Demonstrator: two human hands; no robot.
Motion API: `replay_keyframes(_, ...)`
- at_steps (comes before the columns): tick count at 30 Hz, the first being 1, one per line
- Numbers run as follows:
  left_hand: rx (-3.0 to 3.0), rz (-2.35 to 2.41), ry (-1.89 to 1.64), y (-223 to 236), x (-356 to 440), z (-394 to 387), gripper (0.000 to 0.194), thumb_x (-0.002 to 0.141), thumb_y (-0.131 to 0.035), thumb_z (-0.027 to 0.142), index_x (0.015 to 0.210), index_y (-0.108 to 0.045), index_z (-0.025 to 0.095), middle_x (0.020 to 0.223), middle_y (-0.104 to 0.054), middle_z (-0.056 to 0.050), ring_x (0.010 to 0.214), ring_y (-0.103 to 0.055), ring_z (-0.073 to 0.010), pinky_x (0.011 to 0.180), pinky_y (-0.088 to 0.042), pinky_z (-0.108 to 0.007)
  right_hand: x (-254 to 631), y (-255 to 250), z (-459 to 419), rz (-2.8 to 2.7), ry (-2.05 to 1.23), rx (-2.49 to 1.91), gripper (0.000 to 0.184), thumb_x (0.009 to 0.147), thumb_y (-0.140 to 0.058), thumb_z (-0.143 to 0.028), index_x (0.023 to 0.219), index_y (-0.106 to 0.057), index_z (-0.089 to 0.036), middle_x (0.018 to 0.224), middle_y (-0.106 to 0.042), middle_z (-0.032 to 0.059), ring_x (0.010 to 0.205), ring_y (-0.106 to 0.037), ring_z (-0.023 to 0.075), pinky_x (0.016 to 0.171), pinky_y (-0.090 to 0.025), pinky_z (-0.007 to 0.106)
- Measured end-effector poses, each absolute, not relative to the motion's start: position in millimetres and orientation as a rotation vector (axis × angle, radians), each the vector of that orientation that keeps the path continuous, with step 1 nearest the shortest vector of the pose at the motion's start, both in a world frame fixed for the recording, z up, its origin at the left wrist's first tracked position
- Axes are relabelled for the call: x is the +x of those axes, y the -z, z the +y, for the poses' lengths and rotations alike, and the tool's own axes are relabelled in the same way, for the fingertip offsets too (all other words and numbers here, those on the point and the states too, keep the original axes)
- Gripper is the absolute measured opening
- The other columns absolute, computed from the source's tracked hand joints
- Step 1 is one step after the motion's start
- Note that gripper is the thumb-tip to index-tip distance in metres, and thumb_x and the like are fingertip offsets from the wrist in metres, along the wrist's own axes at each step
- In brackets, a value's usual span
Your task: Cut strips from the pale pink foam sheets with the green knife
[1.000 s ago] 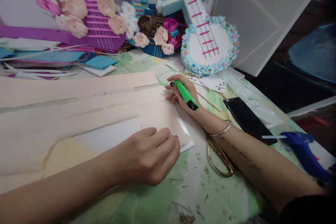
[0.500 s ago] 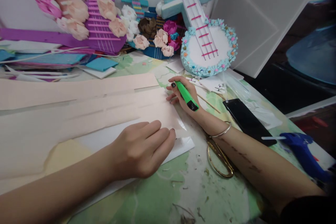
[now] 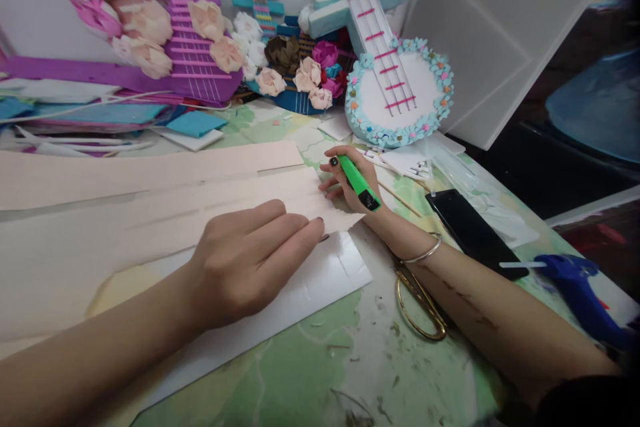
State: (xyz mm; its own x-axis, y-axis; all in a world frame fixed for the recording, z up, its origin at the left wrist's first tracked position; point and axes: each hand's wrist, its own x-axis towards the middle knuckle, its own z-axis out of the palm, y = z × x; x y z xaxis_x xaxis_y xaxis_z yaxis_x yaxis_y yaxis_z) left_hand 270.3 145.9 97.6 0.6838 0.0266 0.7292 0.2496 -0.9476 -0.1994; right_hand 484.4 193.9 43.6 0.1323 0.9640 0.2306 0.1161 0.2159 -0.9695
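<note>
My left hand (image 3: 250, 260) pinches the near edge of a pale pink foam sheet (image 3: 165, 213) and lifts it off a white glossy board (image 3: 320, 280) underneath. My right hand (image 3: 350, 183) rests at the sheet's right end, closed round a green utility knife (image 3: 357, 180) whose black tip points toward my wrist. The sheet shows long cut lines running left to right. A silver bangle sits on my right wrist.
Gold-handled scissors (image 3: 417, 307) lie under my right forearm. A black phone (image 3: 473, 230) and a blue glue gun (image 3: 580, 293) are to the right. Foam guitars with paper flowers (image 3: 400, 87) and white foam boards (image 3: 495, 40) stand at the back.
My left hand has drawn the pink sheet's near edge up and away, uncovering more of the white board. My right hand with the knife has stayed in place.
</note>
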Motion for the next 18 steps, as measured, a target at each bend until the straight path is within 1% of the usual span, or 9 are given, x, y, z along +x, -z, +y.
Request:
replay_keyframes(7, -2.56, -0.375, 1.127, -103.4, 266.4, 149.4, 0.011, 0.088, -0.06, 0.013, 0.098, -0.063, 0.016, 0.076, -0.069, -0.004, 0.062, -0.058, -0.0143, 0.051, -0.043, -0.026, 483.1, -44.4, 192.3, -1.285, -0.855, -1.191, 0.044, 0.078, -0.062, -0.06, 0.102, -0.054, -0.025, 0.091, -0.063, 0.0033, 0.058, -0.065, 0.0119, 0.043, -0.052, 0.021)
replay_keyframes(15, -2.522, -0.406, 1.118, -105.0, 269.3, 154.4, 0.006, 0.088, -0.06, 0.014, 0.093, -0.063, 0.015, 0.071, -0.067, -0.003, 0.059, -0.057, -0.0136, 0.049, -0.041, -0.025, 487.0, -38.3, 196.6, -1.311, -0.82, -1.23, 0.039, 0.081, -0.061, -0.056, 0.104, -0.056, -0.025, 0.088, -0.063, 0.0036, 0.056, -0.065, 0.0129, 0.043, -0.052, 0.024)
replay_keyframes(18, -2.545, -0.347, 1.09, -103.0, 266.0, 152.7, 0.007, 0.086, -0.062, 0.013, 0.093, -0.062, 0.014, 0.069, -0.068, -0.003, 0.057, -0.056, -0.014, 0.047, -0.041, -0.026, 489.6, -36.0, 196.9, -1.355, -0.77, -1.244, 0.039, 0.08, -0.062, -0.056, 0.105, -0.056, -0.026, 0.091, -0.061, 0.0031, 0.059, -0.063, 0.0134, 0.045, -0.051, 0.024)
